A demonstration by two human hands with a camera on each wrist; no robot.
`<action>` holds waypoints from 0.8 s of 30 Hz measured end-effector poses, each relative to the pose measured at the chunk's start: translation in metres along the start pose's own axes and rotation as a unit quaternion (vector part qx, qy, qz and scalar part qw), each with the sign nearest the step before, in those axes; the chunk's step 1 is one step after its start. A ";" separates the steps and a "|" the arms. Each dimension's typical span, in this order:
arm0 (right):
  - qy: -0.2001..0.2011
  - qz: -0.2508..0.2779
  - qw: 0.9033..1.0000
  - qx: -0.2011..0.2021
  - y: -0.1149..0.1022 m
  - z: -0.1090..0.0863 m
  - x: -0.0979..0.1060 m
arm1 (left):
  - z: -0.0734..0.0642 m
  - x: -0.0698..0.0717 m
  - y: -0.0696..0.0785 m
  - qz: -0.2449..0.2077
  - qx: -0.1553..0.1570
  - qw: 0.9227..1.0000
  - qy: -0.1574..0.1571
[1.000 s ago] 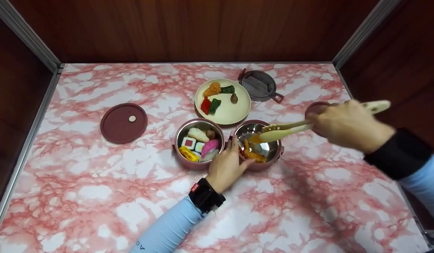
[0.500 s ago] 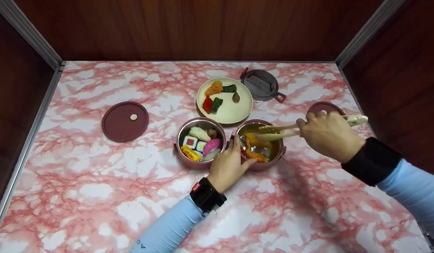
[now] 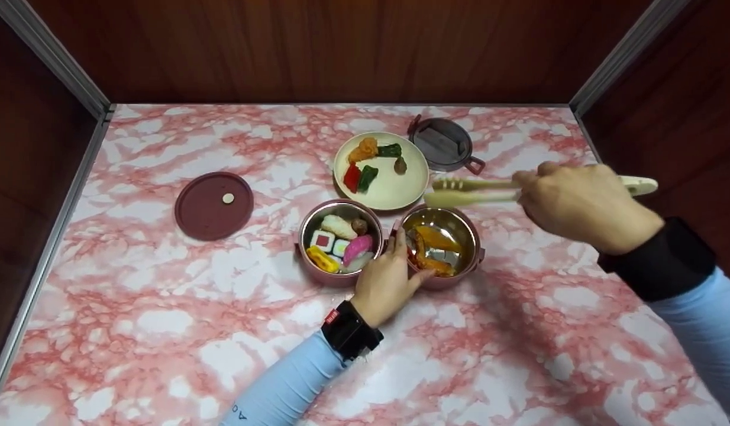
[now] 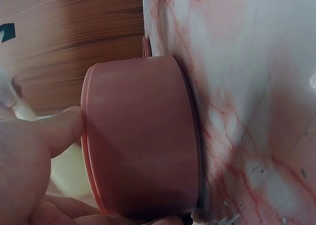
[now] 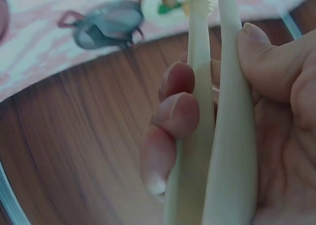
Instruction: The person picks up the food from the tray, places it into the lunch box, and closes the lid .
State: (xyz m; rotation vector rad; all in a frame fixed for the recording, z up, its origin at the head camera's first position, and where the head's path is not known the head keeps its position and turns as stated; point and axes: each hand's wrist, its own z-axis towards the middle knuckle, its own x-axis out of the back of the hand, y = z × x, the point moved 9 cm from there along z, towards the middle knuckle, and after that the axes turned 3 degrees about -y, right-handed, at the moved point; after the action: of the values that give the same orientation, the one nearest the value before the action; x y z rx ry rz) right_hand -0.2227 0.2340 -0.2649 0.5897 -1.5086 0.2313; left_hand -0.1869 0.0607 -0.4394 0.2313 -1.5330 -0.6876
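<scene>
My left hand [image 3: 386, 287] grips the right-hand pink metal-lined food container [image 3: 445, 283], thumb at the rim and fingers along its left side; the left wrist view shows the thumb [image 4: 64, 131] on the edge. Orange-brown food pieces [image 3: 424, 257] lie inside it. My right hand [image 3: 587, 204] holds pale yellow tongs [image 3: 471, 197] above the container's far rim. Nothing shows between the tong tips in the head view. In the right wrist view, fingers and thumb wrap both tong arms [image 5: 232, 136].
A second pink container [image 3: 323, 279] with sushi-like pieces stands just left. Behind is a cream plate [image 3: 394, 192] with several food pieces, beside a dark grey lid [image 3: 442, 145] with handles. A maroon lid [image 3: 208, 207] lies at left. Wooden panels surround the table.
The tongs dipped into the right container with an orange piece, then rose out and back without it; that piece now lies inside. The left hand stays at the container.
</scene>
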 end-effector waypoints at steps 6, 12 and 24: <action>0.027 0.094 0.994 -0.057 0.017 0.012 -0.011 | 0.000 0.001 0.001 0.009 -0.010 1.000 0.012; 0.033 0.155 0.983 -0.088 0.028 0.038 -0.049 | -0.001 0.001 0.001 0.013 -0.011 1.000 0.014; 0.020 0.183 0.978 -0.102 0.033 0.075 -0.111 | 0.000 0.001 0.000 0.008 -0.006 1.000 0.006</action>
State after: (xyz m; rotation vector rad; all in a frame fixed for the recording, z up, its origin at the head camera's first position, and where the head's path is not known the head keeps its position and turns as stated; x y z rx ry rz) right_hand -0.3117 0.2475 -0.3687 0.1382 -1.5723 0.3642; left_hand -0.1869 0.0605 -0.4387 0.2130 -1.5179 -0.6816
